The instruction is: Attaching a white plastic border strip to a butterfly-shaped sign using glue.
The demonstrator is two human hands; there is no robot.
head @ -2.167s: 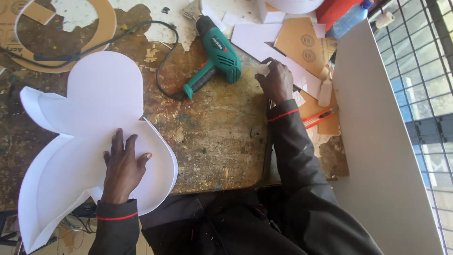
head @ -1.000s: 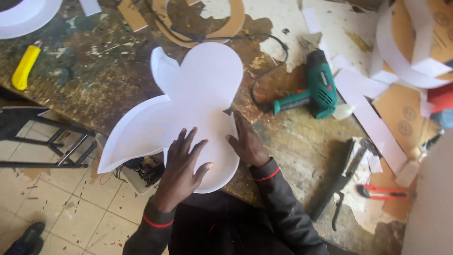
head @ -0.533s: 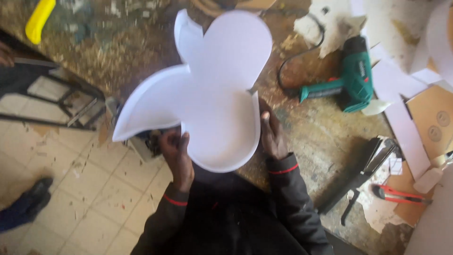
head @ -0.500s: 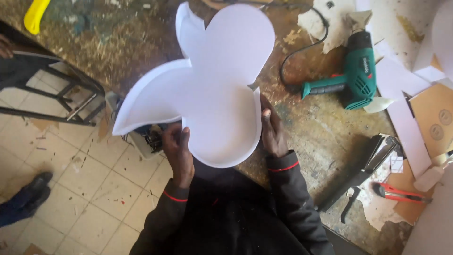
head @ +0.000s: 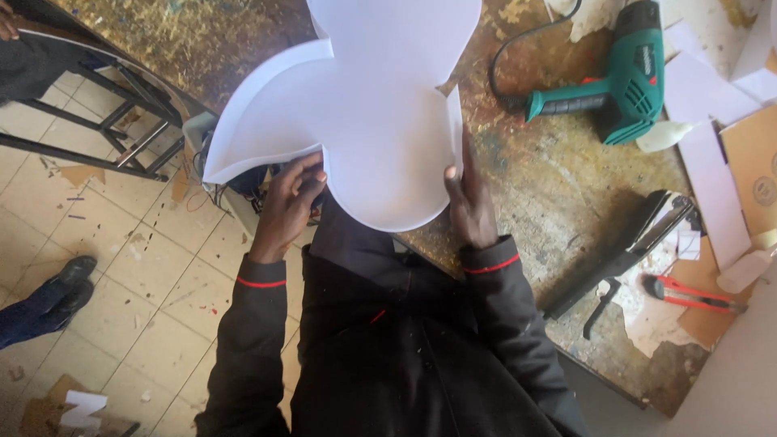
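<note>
A large white foam-board cutout (head: 372,105) with rounded lobes and a raised edge strip is held up over the near edge of a worn workbench (head: 558,202). My left hand (head: 287,202) grips its lower left edge from beneath, fingers curled under the board. My right hand (head: 468,198) holds the lower right edge, fingers pressed along the upright side strip. The top of the cutout runs out of the frame.
A green power drill (head: 623,81) with a black cord lies on the bench to the right. A black tool (head: 623,259) and red-handled cutter (head: 692,293) lie near white strips (head: 712,178) and cardboard. A metal stool frame (head: 97,129) and another person's shoes (head: 61,287) are on the tiled floor at the left.
The cutout was lying flat on the bench under my left hand; both hands have since taken its lower edges and lifted it off the bench toward me.
</note>
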